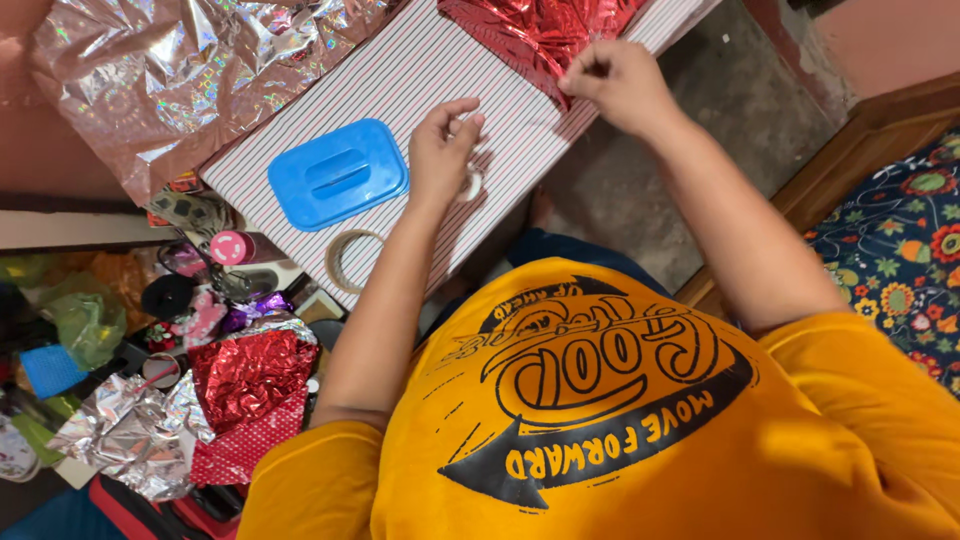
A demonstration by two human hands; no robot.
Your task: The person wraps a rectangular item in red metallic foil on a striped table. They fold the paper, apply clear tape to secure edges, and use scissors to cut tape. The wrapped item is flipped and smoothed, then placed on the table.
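My left hand grips a small roll of clear tape over a striped sheet of wrapping paper. My right hand is pinched shut at the edge of a shiny red foil sheet, apparently on the tape's free end; the strip itself is too thin to make out. A blue rectangular plastic lid with a handle lies on the striped paper just left of my left hand. A larger tan tape roll rests at the paper's near edge.
Crumpled holographic silver foil covers the far left. Lower left holds clutter: red foil, silver foil, a pink-capped bottle, a green bag. A floral cloth lies at the right beyond a wooden edge.
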